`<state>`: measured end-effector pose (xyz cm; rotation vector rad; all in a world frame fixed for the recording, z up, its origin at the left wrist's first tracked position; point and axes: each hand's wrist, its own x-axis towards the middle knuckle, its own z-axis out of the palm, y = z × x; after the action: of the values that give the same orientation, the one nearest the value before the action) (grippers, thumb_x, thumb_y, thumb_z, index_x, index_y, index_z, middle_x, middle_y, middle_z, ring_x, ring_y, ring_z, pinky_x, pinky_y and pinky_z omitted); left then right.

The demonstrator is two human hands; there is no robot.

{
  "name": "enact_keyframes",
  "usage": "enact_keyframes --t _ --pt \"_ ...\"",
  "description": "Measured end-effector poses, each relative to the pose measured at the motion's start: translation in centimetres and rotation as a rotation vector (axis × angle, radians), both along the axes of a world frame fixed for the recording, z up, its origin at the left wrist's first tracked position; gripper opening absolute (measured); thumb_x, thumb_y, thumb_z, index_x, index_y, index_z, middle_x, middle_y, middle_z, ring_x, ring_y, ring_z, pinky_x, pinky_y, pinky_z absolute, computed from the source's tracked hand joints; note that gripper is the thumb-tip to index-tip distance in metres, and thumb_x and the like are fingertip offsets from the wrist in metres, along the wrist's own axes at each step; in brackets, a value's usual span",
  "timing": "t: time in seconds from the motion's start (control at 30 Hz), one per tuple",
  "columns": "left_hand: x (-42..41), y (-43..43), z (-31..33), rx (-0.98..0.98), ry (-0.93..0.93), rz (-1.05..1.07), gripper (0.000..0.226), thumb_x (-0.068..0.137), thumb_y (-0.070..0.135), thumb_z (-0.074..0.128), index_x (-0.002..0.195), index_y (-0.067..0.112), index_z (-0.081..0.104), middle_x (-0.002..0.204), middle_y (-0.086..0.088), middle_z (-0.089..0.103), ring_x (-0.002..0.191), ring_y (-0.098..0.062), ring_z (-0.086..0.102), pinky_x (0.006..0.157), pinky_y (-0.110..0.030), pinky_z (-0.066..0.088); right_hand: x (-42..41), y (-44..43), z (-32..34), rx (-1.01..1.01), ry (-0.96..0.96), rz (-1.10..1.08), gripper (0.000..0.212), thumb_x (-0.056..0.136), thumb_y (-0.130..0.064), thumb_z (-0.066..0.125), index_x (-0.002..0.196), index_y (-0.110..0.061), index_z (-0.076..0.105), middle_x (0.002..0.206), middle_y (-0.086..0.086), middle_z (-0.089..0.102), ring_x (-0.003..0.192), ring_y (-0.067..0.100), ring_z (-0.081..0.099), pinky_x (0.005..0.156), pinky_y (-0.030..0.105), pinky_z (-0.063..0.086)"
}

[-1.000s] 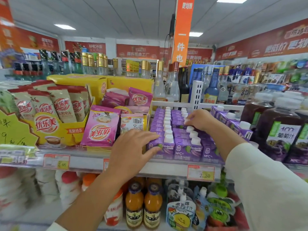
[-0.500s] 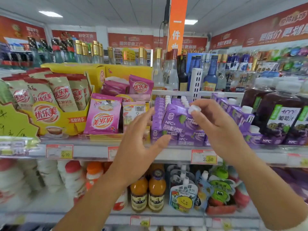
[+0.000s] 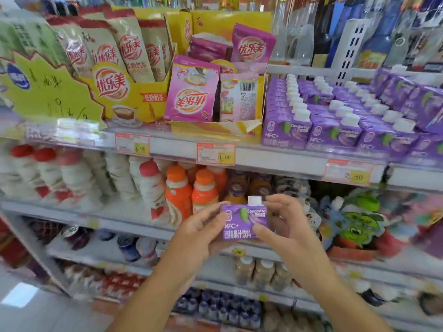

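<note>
Two hands are holding one purple juice carton (image 3: pixel 242 224) out in front of the lower shelves, low in the middle of the view and well below the shelf (image 3: pixel 275 159) where the matching purple cartons (image 3: pixel 335 121) are standing in rows. The left hand (image 3: pixel 199 232) is gripping the carton's left edge, with the thumb lying along the front and the other fingers hidden behind. The right hand (image 3: pixel 285 226) is pinching the right side, its thumb pressing the lower right corner of the front while the curled fingers are arching over the top right edge.

The carton is standing upright, its white cap (image 3: pixel 254 200) pointing straight up, set right of centre on the top. Its printed face is turning toward the camera, with the lettering reading the right way up. Its longer side is running left to right, almost level.

Orange-capped bottles (image 3: pixel 178 195) are standing just behind the left hand, and pink sachets (image 3: pixel 191 94) are leaning in a yellow box up on the shelf beside the purple rows.
</note>
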<state>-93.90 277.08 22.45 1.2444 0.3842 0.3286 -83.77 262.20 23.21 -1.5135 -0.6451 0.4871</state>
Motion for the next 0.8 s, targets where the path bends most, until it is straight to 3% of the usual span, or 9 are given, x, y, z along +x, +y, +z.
enact_keyframes --t 0.07,0.17,0.23,0.33,0.43,0.5,0.63,0.7,0.8 --pt "-0.4 0.1 -0.2 -0.047 -0.017 -0.012 0.044 0.082 0.026 0.058 0.123 0.012 0.061 0.112 -0.011 0.073 0.102 -0.025 0.071 0.077 -0.028 0.059 -0.4 0.3 -0.8 0.049 -0.005 -0.013 0.029 0.079 -0.015 0.067 0.100 -0.018 0.047 0.104 -0.010 0.066 0.098 0.009 0.066 0.066 0.026 0.057" --pt "-0.7 0.4 -0.7 -0.080 -0.025 0.004 0.043 0.084 0.025 0.055 0.123 0.009 0.062 0.113 -0.013 0.073 0.100 -0.023 0.071 0.075 -0.028 0.059 -0.7 0.9 -1.9 0.009 -0.050 -0.026 0.018 0.087 -0.001 0.064 0.090 -0.012 0.051 0.103 0.002 0.062 0.092 0.007 0.064 0.067 0.023 0.054" --pt "-0.7 0.4 -1.0 -0.109 -0.032 0.020 0.042 0.086 0.024 0.052 0.123 0.007 0.064 0.114 -0.015 0.072 0.099 -0.022 0.071 0.075 -0.030 0.059 -0.9 1.1 -2.5 -0.017 -0.055 -0.021 0.023 0.085 -0.003 0.071 0.090 -0.016 0.052 0.097 0.005 0.060 0.084 0.012 0.061 0.067 0.023 0.051" --pt "-0.7 0.1 -1.3 -0.117 -0.046 0.023 0.036 0.086 0.020 0.054 0.115 0.007 0.070 0.111 -0.016 0.073 0.093 -0.020 0.071 0.070 -0.026 0.058 -1.6 1.4 -2.6 -0.004 0.024 0.028 0.053 0.063 -0.025 0.086 0.097 -0.017 0.047 0.102 0.005 0.063 0.091 0.018 0.066 0.079 0.031 0.055" --pt "-0.5 -0.4 -1.5 -0.040 -0.023 0.030 0.024 0.078 0.018 0.063 0.097 0.015 0.078 0.106 -0.010 0.075 0.088 -0.016 0.072 0.065 -0.021 0.055 -2.1 1.7 -2.5 -0.026 0.012 -0.002 0.064 0.058 -0.020 0.089 0.101 -0.011 0.043 0.098 0.001 0.067 0.089 0.011 0.067 0.078 0.023 0.052" --pt "-0.2 -0.3 -1.7 0.014 0.007 0.054 0.026 0.074 0.021 0.069 0.099 0.016 0.076 0.111 -0.005 0.074 0.097 -0.016 0.070 0.073 -0.022 0.055 -2.2 1.7 -2.6 -0.019 0.026 0.009 0.060 0.061 -0.013 0.089 0.099 -0.010 0.043 0.093 -0.006 0.068 0.086 0.010 0.067 0.077 0.024 0.052" --pt "-0.1 0.4 -1.9 0.053 0.055 -0.039 0.055 0.078 0.036 0.081 0.128 0.021 0.062 0.125 0.002 0.069 0.119 -0.013 0.062 0.099 -0.032 0.049 -2.1 0.8 -2.0 0.024 0.144 0.086 0.054 0.065 -0.022 0.084 0.105 -0.009 0.051 0.100 -0.003 0.071 0.091 0.014 0.068 0.080 0.026 0.052" --pt "-0.1 0.0 -1.7 -0.010 0.045 -0.105 0.040 0.087 0.029 0.070 0.124 0.014 0.064 0.119 -0.007 0.071 0.108 -0.016 0.067 0.091 -0.029 0.054 -2.1 0.5 -2.0 0.046 0.186 0.096 0.043 0.076 -0.022 0.082 0.110 -0.013 0.058 0.101 -0.001 0.073 0.093 0.013 0.069 0.078 0.023 0.052" --pt "-0.1 -0.3 -1.8 -0.070 0.023 -0.052 0.034 0.083 0.021 0.063 0.115 0.010 0.067 0.109 -0.012 0.074 0.095 -0.019 0.072 0.079 -0.026 0.058 -1.8 0.3 -2.2 0.057 0.192 0.073 0.034 0.080 -0.024 0.063 0.113 -0.016 0.062 0.101 -0.003 0.073 0.095 0.010 0.068 0.076 0.018 0.052"
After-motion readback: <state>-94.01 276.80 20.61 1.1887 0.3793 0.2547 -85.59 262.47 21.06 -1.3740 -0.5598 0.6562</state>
